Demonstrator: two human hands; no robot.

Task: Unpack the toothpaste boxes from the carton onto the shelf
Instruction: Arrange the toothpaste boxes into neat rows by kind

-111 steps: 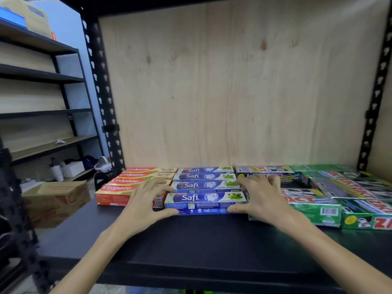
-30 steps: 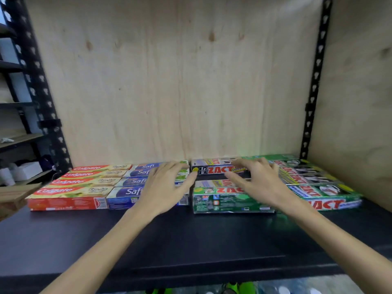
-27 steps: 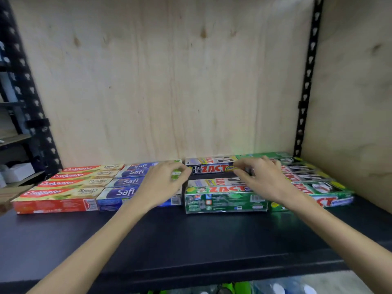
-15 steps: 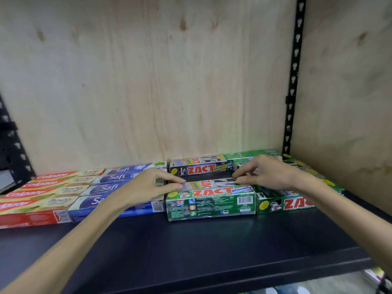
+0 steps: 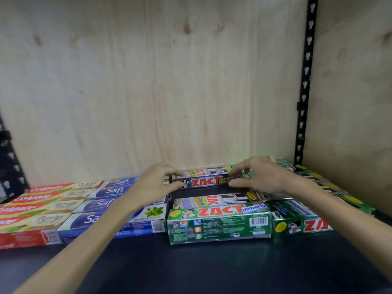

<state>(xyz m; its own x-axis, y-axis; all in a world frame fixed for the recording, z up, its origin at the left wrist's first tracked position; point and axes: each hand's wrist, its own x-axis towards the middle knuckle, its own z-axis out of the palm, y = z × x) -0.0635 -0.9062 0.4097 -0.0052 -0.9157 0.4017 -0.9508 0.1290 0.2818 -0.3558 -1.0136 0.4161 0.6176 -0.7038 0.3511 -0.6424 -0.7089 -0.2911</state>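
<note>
The back Zact box [image 5: 203, 181] is now pinched at its two ends by the left hand [image 5: 152, 187] and the right hand [image 5: 257, 177], which have been moved back from the front green Zact box [image 5: 218, 223]. It is held by the plywood wall [image 5: 148, 81] on the black shelf [image 5: 191, 266].

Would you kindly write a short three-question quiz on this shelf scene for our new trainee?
1. True or false: both hands are on the rear Zact box.
2. Which brand sits at the far left of the shelf? A) Safi B) Colgate C) Zact
3. Fill in: the word in blue on the front green Zact box is ____.

Key: 1 true, the left hand and right hand grip its ends. 2 B, the Colgate boxes. 3 whitening.
</note>
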